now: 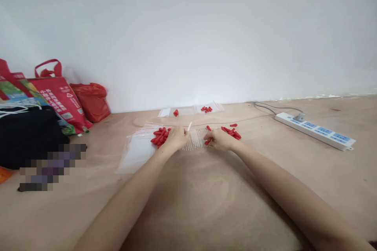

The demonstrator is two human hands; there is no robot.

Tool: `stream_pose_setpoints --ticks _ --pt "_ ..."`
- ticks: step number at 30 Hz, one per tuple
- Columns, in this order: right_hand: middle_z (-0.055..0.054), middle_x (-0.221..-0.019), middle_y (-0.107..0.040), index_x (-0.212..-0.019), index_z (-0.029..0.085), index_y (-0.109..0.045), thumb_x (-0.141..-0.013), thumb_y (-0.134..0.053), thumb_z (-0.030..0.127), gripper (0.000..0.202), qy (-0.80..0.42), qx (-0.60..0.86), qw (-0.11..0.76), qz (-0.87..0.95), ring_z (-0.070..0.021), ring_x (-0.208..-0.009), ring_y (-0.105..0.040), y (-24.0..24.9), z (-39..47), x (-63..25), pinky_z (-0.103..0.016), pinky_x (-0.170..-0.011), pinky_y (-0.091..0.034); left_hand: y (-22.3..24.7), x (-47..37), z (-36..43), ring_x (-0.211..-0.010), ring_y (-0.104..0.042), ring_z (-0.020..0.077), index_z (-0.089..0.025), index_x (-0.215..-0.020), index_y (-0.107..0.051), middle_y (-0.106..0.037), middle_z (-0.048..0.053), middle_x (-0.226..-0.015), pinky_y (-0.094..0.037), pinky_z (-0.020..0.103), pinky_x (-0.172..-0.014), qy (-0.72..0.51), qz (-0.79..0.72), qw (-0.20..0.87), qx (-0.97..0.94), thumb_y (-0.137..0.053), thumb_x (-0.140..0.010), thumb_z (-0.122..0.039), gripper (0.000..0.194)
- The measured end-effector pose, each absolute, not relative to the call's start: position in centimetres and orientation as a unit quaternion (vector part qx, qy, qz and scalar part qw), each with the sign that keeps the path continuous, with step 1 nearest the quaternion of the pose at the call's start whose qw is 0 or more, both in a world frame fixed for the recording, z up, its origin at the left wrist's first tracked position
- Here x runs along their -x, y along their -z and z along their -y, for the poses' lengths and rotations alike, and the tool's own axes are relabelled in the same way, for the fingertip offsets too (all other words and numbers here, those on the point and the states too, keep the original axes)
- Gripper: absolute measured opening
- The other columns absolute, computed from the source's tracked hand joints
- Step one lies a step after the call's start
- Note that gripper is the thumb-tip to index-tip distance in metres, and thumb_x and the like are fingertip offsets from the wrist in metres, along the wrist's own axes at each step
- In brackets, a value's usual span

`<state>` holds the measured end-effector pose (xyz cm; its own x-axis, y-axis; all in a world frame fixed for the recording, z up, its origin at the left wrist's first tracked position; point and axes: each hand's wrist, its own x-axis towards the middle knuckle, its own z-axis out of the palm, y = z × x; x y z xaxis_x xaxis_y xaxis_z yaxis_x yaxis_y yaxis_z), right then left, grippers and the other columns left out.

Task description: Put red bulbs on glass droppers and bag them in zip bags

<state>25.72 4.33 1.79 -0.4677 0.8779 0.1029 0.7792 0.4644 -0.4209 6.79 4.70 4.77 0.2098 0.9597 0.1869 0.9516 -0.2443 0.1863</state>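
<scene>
My left hand point(178, 138) is closed on a thin clear tube point(189, 126), which sticks up from its fingertips. Between my hands a row of clear tubes point(197, 139) lies side by side on the wooden table. My right hand point(218, 139) is at the right end of this row, its fingers curled and pinched by a small red piece point(207, 142). One pile of red bulb-shaped pieces point(160, 137) lies beside my left hand, and another red pile point(232, 132) is just beyond my right hand.
Clear zip bags point(137, 151) lie left of the near pile. Farther back are bags with tubes and red pieces point(206, 109). A white power strip point(315, 130) is at right. Red bags point(63, 100) and a black bag point(29, 135) stand at left, by the wooden table point(188, 204).
</scene>
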Motion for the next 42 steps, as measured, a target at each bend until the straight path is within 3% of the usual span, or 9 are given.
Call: stream_pose_setpoints --ticks 5,8,11,16,19,21,25,42 --pt "-0.007 -0.099 -0.055 -0.114 0.017 -0.052 -0.071 -0.040 0.001 0.047 -0.140 0.461 0.266 0.835 -0.0129 -0.085 -0.054 -1.9 -3.9 -25.1 -0.024 -0.076 -0.040 -3.7 -3.8 -2.2 -0.068 -0.058 0.0168 -0.017 -0.089 -0.052 -0.061 0.002 -0.074 -0.042 0.026 -0.061 -0.196 -0.496 0.050 -0.844 -0.039 -0.084 -0.019 0.014" --pt "-0.004 -0.090 -0.052 -0.100 0.017 -0.057 -0.073 -0.040 0.004 0.034 -0.173 0.453 0.352 0.801 -0.0108 -0.076 -0.053 -1.2 -3.0 -24.1 -0.023 -0.071 -0.042 -1.8 -2.3 -1.1 -0.081 -0.058 0.0183 -0.018 -0.097 -0.053 -0.061 0.005 -0.086 -0.043 0.029 -0.071 -0.263 -0.426 0.050 -0.864 -0.038 -0.083 -0.016 0.020" --pt "-0.002 -0.080 -0.052 -0.083 0.016 -0.054 -0.071 -0.047 0.010 0.016 -0.226 0.448 0.421 0.755 -0.0095 -0.065 -0.051 0.4 -1.8 -23.1 -0.022 -0.061 -0.043 -0.4 -1.4 -0.3 -0.078 -0.056 0.0166 -0.018 -0.089 -0.057 -0.059 0.005 -0.084 -0.044 0.028 -0.071 -0.272 -0.392 0.049 -0.877 -0.037 -0.085 -0.018 0.020" --pt "0.000 -0.071 -0.053 -0.065 0.018 -0.048 -0.065 -0.055 0.012 0.009 -0.272 0.404 0.469 0.737 -0.0107 -0.066 -0.052 2.6 -0.5 -22.5 -0.022 -0.061 -0.044 0.1 -1.2 0.4 -0.079 -0.055 0.0169 -0.018 -0.084 -0.056 -0.060 0.003 -0.082 -0.041 0.032 -0.074 -0.298 -0.406 0.046 -0.863 -0.040 -0.084 -0.018 0.016" --pt "0.001 -0.066 -0.053 -0.064 0.018 -0.049 -0.068 -0.058 0.018 0.010 -0.272 0.416 0.478 0.724 -0.0106 -0.063 -0.051 2.8 -0.4 -22.4 -0.023 -0.059 -0.044 0.1 -1.2 0.4 -0.079 -0.056 0.0173 -0.018 -0.083 -0.056 -0.061 0.003 -0.081 -0.040 0.033 -0.075 -0.296 -0.407 0.051 -0.863 -0.041 -0.084 -0.019 0.015" --pt "0.001 -0.068 -0.054 -0.074 0.017 -0.054 -0.070 -0.058 0.019 0.006 -0.268 0.425 0.469 0.726 -0.0110 -0.064 -0.052 2.6 -0.3 -22.4 -0.024 -0.060 -0.044 0.1 -1.2 0.4 -0.079 -0.056 0.0172 -0.018 -0.083 -0.056 -0.061 0.003 -0.081 -0.040 0.033 -0.075 -0.295 -0.402 0.054 -0.865 -0.041 -0.084 -0.019 0.014" --pt "-0.003 -0.079 -0.057 -0.091 0.018 -0.061 -0.077 -0.052 0.016 0.017 -0.245 0.392 0.431 0.775 -0.0126 -0.074 -0.054 2.0 0.1 -22.4 -0.027 -0.070 -0.044 0.1 -1.2 0.4 -0.079 -0.055 0.0162 -0.018 -0.084 -0.056 -0.060 0.003 -0.083 -0.041 0.030 -0.074 -0.301 -0.394 0.060 -0.866 -0.041 -0.084 -0.018 0.015" --pt "-0.006 -0.082 -0.059 -0.088 0.017 -0.065 -0.080 -0.052 0.024 0.016 -0.228 0.340 0.419 0.811 -0.0139 -0.073 -0.056 1.9 0.3 -22.3 -0.028 -0.068 -0.046 0.3 -1.2 0.3 -0.074 -0.057 0.0150 -0.017 -0.087 -0.059 -0.064 0.003 -0.079 -0.039 0.029 -0.071 -0.332 -0.342 0.012 -0.879 -0.043 -0.086 -0.020 0.016"
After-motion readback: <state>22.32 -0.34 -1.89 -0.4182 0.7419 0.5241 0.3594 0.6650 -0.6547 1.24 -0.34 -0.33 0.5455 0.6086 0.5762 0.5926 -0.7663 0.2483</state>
